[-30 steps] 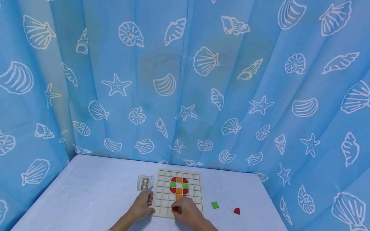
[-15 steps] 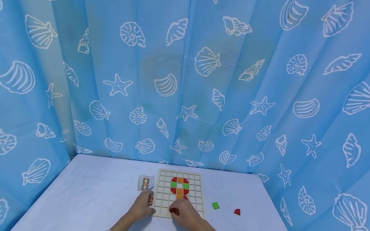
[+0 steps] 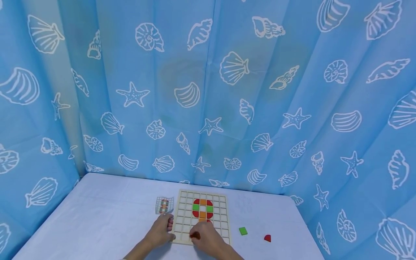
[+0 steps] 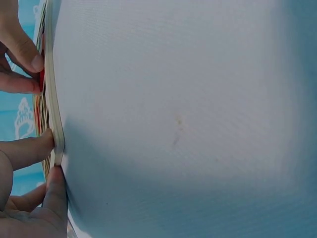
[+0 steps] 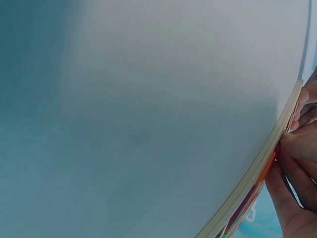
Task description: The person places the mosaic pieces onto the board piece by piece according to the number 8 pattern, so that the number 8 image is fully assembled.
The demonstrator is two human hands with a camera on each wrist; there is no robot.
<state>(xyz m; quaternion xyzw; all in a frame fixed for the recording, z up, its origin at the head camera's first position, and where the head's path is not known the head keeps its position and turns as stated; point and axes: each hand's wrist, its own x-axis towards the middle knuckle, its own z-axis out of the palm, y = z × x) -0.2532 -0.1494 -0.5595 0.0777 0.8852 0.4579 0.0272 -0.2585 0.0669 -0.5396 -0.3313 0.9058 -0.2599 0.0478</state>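
Note:
A pale grid board (image 3: 182, 220) lies on the table, with red, orange and green tiles (image 3: 203, 208) set in a ring in its upper middle and more running down below. My right hand (image 3: 208, 238) is over the board's lower part and pinches a small red tile (image 3: 195, 235) between thumb and fingers, low at the grid; the hand covers some of the cells. At the lower left edge, my left hand (image 3: 160, 231) grips the board's rim (image 4: 58, 134) between thumb and fingers.
A small card (image 3: 163, 205) printed with a coloured grid pattern lies left of the board, its corner near the left hand. To the right lie a loose green square tile (image 3: 243, 231) and a red quarter-round tile (image 3: 267, 238). A blue shell-print curtain (image 3: 208, 90) stands behind the table.
The right hand has shifted slightly left and toward the person with the red tile. The left hand keeps its place at the board's edge.

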